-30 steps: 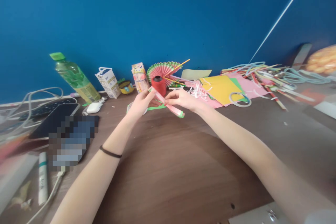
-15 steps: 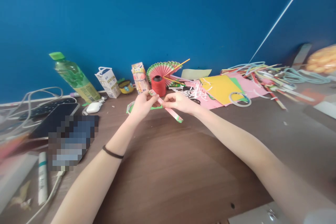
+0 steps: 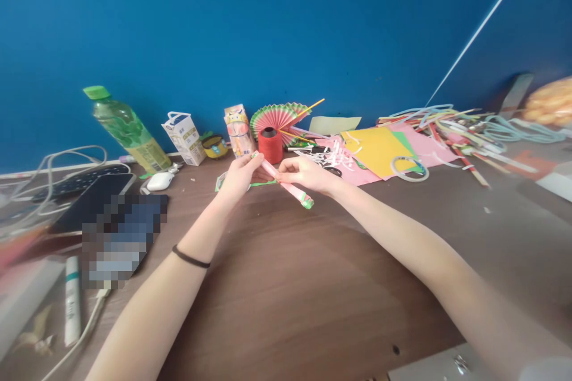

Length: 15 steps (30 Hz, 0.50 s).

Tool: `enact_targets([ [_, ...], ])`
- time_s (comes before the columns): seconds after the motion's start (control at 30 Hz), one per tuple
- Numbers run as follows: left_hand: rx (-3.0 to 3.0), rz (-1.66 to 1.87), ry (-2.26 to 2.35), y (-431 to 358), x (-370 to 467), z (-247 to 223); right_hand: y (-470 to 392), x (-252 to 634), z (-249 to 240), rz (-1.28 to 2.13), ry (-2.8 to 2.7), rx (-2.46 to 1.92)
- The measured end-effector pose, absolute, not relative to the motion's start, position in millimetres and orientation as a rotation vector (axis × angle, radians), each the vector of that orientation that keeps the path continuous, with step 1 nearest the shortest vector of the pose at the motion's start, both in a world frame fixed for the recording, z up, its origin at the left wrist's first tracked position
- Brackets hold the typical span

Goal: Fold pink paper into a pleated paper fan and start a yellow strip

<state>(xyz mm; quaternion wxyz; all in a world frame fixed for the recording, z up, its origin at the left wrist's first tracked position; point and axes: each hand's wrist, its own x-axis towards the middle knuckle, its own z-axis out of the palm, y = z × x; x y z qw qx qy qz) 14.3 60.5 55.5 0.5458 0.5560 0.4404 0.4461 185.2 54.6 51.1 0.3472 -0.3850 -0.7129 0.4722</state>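
Observation:
Above the table, a narrow folded strip of pink paper [image 3: 292,190] with green ends slants between my two hands. My left hand [image 3: 243,177] pinches it near its upper end, thumb on top. Closed on its middle is my right hand [image 3: 304,175], thumb and fingertips together. The strip's lower end pokes out past the right fingertips, its folded layers a little apart. Just behind the hands stand a red spool of thread [image 3: 270,146] and a pleated pink and green paper fan [image 3: 279,119] with yellow sticks. A green-edged item [image 3: 221,181] on the table is partly hidden by my left hand.
On the left are a green bottle [image 3: 127,131], a small carton [image 3: 184,138], a white earphone case [image 3: 159,181], a phone [image 3: 127,238] and a marker [image 3: 72,300]. Coloured paper [image 3: 375,149], a tape roll [image 3: 409,169] and bundled sticks [image 3: 460,137] lie right, by the blue wall.
The layers at the strip's lower end have parted slightly. My left thumb has shifted a little up toward the strip's upper end; my right hand stays nearly in place.

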Motion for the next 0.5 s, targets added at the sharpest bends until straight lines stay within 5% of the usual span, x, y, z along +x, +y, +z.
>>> enact_targets([
  [0.5, 1.316, 1.066, 1.181, 61.6, 17.2, 55.8, 53.6, 180.8, 46.6, 1.193, -1.858, -1.039],
])
